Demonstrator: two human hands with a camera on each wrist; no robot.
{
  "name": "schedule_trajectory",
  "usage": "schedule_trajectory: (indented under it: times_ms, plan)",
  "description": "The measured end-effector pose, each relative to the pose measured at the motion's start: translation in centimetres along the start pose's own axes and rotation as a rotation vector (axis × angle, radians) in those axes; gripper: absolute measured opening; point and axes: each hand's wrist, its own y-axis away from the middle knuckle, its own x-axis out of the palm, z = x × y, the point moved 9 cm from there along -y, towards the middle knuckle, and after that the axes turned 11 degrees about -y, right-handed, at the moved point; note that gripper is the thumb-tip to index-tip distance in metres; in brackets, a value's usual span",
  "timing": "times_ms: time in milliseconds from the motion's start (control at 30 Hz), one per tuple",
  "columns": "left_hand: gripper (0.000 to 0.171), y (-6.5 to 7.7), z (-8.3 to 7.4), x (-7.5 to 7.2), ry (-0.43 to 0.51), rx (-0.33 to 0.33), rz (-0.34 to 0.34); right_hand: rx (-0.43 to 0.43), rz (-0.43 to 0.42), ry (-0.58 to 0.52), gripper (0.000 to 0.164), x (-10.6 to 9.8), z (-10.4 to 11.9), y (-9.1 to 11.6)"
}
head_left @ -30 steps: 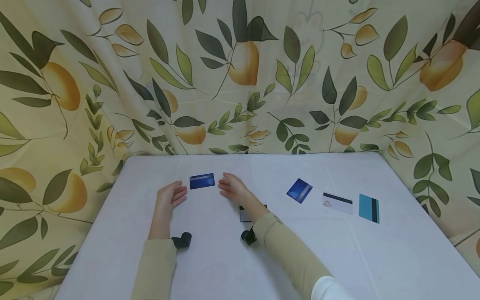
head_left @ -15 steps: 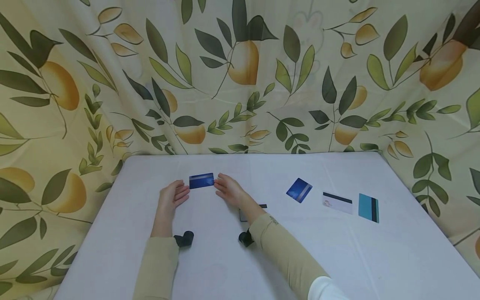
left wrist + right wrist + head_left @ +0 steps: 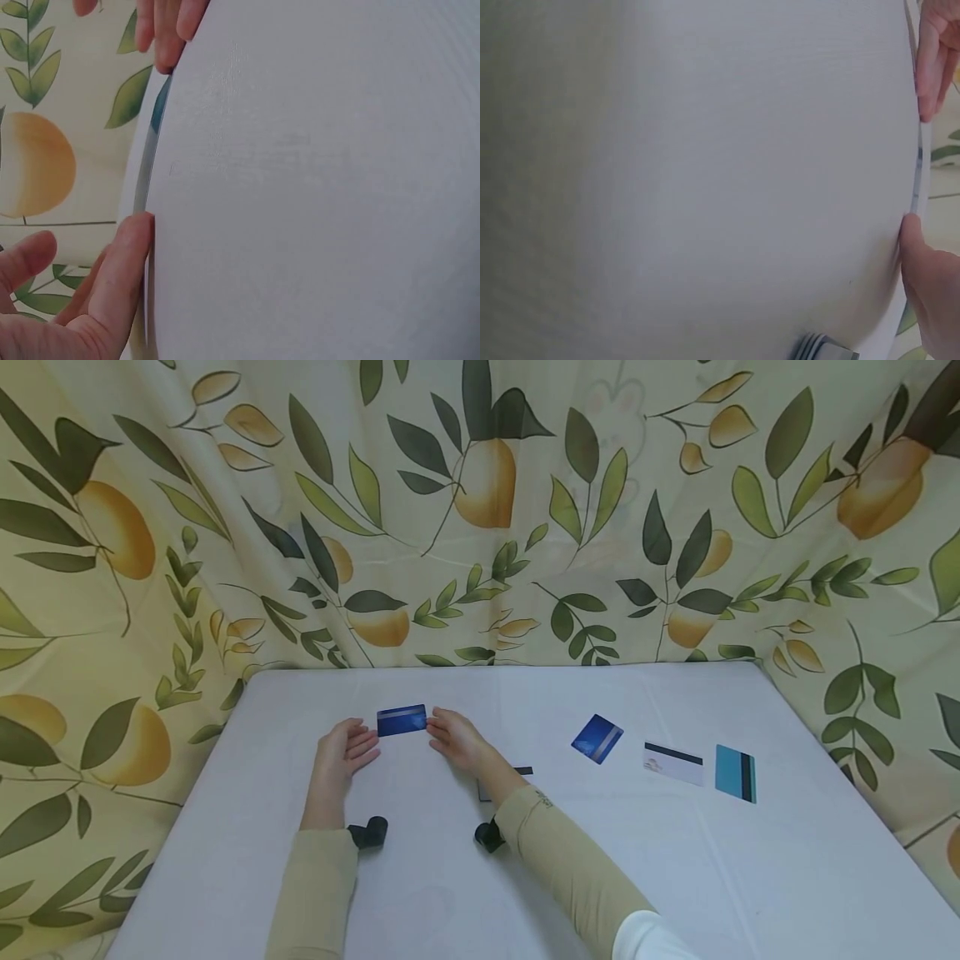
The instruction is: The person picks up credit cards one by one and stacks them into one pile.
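A dark blue card [image 3: 401, 721] with a pale stripe lies flat near the far left part of the white table. Beside its left edge is my left hand [image 3: 345, 752], its fingers extended and the fingertips at or almost at the card's near left corner. My right hand [image 3: 459, 739] touches the card's right edge with loosely straight fingers. The left wrist view sees the card [image 3: 159, 109] edge-on as a thin blue sliver between the hands. Part of a grey card [image 3: 484, 790] with a black stripe shows beneath my right forearm, which hides the rest.
Rightward on the table [image 3: 637, 868] lie another blue card [image 3: 597, 739], a white card [image 3: 673, 765] with a black stripe, and a teal card [image 3: 736, 774]. A fruit-patterned curtain [image 3: 480, 568] hangs behind the table. Both wrists wear small black devices [image 3: 369, 832].
Both hands have moved inward toward the blue card, the right hand's fingertips reaching its right edge. The card stays nearly in place. Little differs over the last half second.
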Motion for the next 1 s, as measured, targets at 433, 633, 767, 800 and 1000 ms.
schedule_trajectory:
  times_ms: [433,633,767,800,1000]
  plan:
    - [0.045,1.1,-0.7,0.6,0.075,0.022,-0.026,0.008,-0.004,-0.007,0.048,0.2,0.3,0.3]
    - [0.04,0.9,-0.8,0.6,0.063,0.072,-0.078,0.014,0.015,0.014,0.048,0.6,0.5,0.9]
    - [0.038,0.7,-0.7,0.6,0.041,0.085,-0.103,0.003,-0.016,0.019,0.048,-0.1,0.0,-0.1]
    - [0.038,0.6,-0.7,0.6,0.031,0.086,-0.104,-0.012,-0.014,0.019,0.048,-0.2,0.1,-0.2]
    - [0.038,0.3,-0.6,0.7,0.006,0.079,-0.108,-0.085,0.079,0.084,0.05,-4.6,-3.0,-8.8]
